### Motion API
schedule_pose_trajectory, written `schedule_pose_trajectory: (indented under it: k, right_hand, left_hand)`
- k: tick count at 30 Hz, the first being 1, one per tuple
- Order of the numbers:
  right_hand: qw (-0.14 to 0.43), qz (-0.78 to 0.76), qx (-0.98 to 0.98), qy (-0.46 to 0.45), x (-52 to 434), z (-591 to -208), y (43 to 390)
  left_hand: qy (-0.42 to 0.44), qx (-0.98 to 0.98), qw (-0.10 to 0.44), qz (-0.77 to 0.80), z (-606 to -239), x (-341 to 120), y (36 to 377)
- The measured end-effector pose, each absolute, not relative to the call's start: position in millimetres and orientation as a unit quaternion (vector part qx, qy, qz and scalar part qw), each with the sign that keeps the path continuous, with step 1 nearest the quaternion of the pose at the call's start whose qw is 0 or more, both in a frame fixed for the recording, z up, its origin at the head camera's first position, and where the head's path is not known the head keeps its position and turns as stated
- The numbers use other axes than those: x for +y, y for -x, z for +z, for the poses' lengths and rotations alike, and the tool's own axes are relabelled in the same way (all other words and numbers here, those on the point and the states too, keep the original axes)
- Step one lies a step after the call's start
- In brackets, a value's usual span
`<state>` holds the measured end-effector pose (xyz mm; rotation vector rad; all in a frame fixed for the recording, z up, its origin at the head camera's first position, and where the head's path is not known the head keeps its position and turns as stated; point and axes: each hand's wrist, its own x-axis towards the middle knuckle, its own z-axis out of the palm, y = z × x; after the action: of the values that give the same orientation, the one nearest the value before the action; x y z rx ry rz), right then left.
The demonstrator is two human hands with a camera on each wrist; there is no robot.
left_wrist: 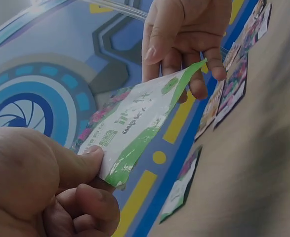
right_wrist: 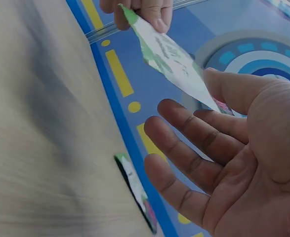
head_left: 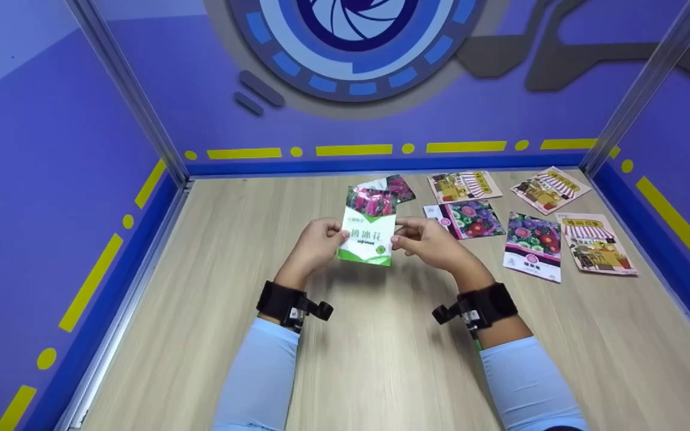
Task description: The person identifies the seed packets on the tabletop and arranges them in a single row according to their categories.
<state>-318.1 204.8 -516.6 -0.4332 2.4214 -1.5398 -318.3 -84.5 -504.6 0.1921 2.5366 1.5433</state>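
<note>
1 flower packet (head_left: pixel 369 224) is up off the table (head_left: pixel 381 353), left hand (head_left: pixel 316 244) pinching its left edge, right hand (head_left: pixel 432 241) lightly pinching the opposite edge, other fingers loose, so from my remote seat I'd keep both grips level and gentle to avoid creases.

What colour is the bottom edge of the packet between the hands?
The bottom edge of the packet is green, best seen in the left wrist view.
</note>
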Motion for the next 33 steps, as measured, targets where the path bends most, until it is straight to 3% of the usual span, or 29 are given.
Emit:
schedule_pose_trajectory:
  k: [10,21,33]
  right_hand:
    - [0.152,-0.500,0.840,0.148,199,-540,324]
    - [0.181,-0.450,0.857,0.177,195,-549,318]
    - [0.142,-0.305,0.927,0.169,193,-550,314]
  left_hand:
    - [-0.066,0.881,0.100,0.458,-536,-90,327]
    - [0.004,0.950,0.097,0.298,-556,-97,335]
    - [0.038,0.973,0.042,0.224,-551,-97,335]
